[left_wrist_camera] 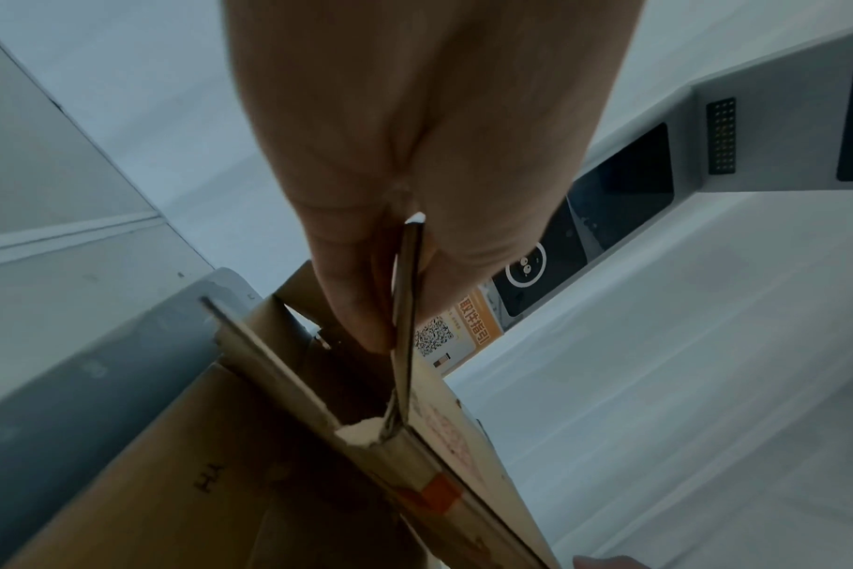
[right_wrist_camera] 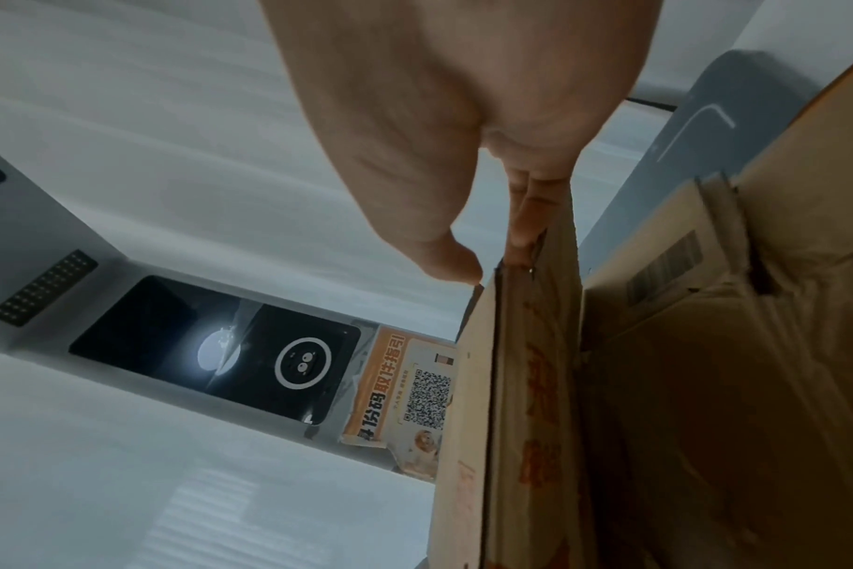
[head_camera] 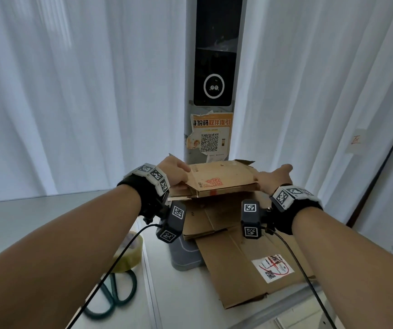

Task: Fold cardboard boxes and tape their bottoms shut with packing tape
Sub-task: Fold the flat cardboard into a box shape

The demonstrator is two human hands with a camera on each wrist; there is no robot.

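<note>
**boxguy22:** Forearms are filling the bottom of the head view, wrist cameras strapped on. Working out from the fingers: the left hand (head_camera: 174, 173) is pinching the left end of the flattened cardboard box (head_camera: 221, 180), thumb on top, fingers tucked under a flap. The left wrist view shows the cardboard edge clamped between thumb and fingers (left_wrist_camera: 361, 308).

**tapefan:** And the other side?

**boxguy22:** The right hand (head_camera: 275, 178) is gripping the right end of the same box; its fingers (right_wrist_camera: 527, 215) are lying along the cardboard with the thumb closing in from the other side. That box is being held up off the table, red stamp facing up, right in front of the grey kiosk pillar (head_camera: 211, 143).

**tapefan:** Anything else near that pillar?

**boxguy22:** More flattened cardboard (head_camera: 243, 264) is piling up at the pillar's foot, directly under the held box, one sheet carrying a white label. Left of the pillar's base a roll of packing tape (head_camera: 131, 254) is sitting on the table (head_camera: 36, 217), with green-handled scissors (head_camera: 117, 295) lying just nearer me. White curtains (head_camera: 84, 91) are hanging on both sides of the pillar.
</note>
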